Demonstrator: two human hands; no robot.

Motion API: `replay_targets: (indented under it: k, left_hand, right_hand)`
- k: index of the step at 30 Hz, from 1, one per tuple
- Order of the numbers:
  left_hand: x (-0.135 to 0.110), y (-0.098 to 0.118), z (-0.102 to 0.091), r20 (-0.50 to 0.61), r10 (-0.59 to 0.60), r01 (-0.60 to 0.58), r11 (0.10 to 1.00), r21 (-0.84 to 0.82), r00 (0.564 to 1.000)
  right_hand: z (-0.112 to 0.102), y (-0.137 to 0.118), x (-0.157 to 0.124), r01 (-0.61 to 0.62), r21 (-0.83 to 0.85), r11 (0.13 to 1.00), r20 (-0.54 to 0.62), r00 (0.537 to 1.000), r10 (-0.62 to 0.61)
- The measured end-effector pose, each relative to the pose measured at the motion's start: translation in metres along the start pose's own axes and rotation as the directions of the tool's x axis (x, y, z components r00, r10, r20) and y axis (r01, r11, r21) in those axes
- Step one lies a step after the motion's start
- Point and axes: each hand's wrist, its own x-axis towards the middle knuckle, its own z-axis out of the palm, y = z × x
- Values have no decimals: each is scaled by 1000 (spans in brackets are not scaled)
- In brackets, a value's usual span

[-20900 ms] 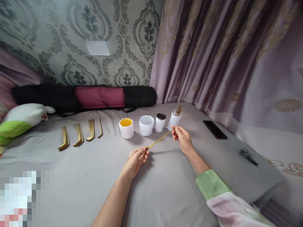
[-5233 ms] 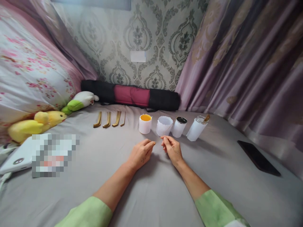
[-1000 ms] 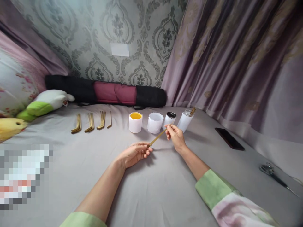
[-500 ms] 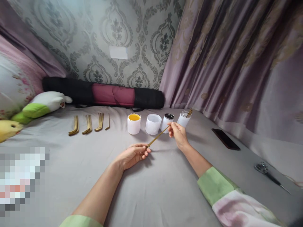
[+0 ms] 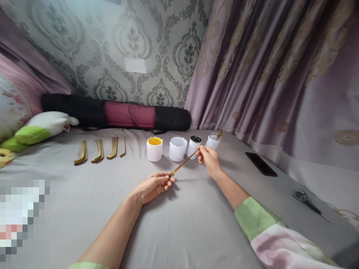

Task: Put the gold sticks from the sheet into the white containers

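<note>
The left hand (image 5: 153,188) pinches the nearer end of a thin golden stick (image 5: 182,163) between thumb and fingertips; the right hand (image 5: 209,160) pinches its farther end the same way. Between the two grips the stick slants bare, up to the right, above the grey sheet (image 5: 179,231). Just beyond stand a yellow-filled cup (image 5: 154,153), a white cup (image 5: 177,152), a dark-mouthed can (image 5: 193,146) and a jar (image 5: 212,142) with sticks, partly behind the right hand. Farther left lie bent sticks (image 5: 113,148) in bunches.
</note>
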Motion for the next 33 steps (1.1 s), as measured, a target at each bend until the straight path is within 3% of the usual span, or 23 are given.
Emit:
replay_targets:
  k: [19, 26, 33]
  left_hand:
    - [-2, 4, -3, -17, 20, -21, 999, -27, 1000]
    - [-2, 5, -3, -62, 10, -11, 1000, -28, 998]
    - [-3, 4, -2, -74, 9, -11, 1000, -26, 997]
  right_hand:
    - [-8, -9, -2, 26, -1, 1000, -22, 999, -26]
    - [-37, -59, 20, 122, -43, 992, -102, 987, -125]
    - [-76, -117, 59, 186, -101, 977, -298, 932, -208]
